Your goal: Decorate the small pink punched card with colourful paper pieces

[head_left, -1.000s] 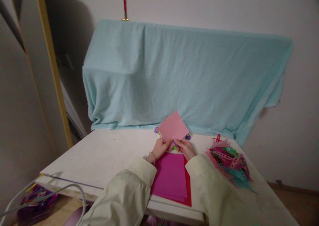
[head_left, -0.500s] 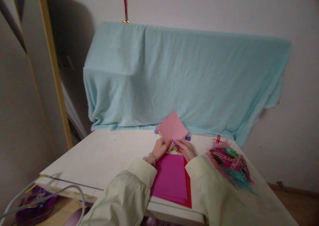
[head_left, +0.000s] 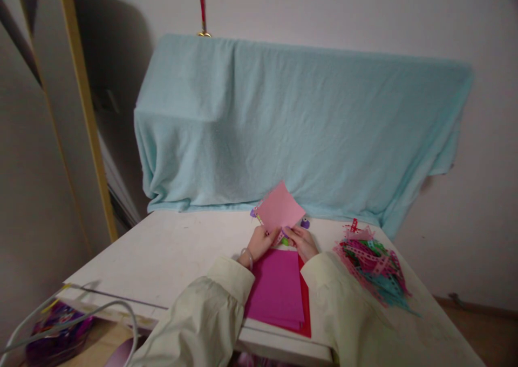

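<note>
My left hand (head_left: 261,241) pinches the near edge of a light pink paper sheet (head_left: 280,209) that stands tilted up over the table. My right hand (head_left: 302,241) sits beside it, fingers closed on a small purple and green tool (head_left: 285,238) at the sheet's lower edge. The tool is mostly hidden by my fingers. Just below my hands lies a stack of magenta paper (head_left: 278,286) on a red sheet (head_left: 305,307).
A pile of punched paper strips (head_left: 372,267) in pink, green and blue lies at the right of the white table (head_left: 170,253). A light blue cloth (head_left: 299,129) covers something behind the table. A small purple object (head_left: 305,223) rests near the cloth. Cables (head_left: 73,313) hang at lower left.
The pink sheet has shifted very slightly in my hands; both hands stay in the same spot.
</note>
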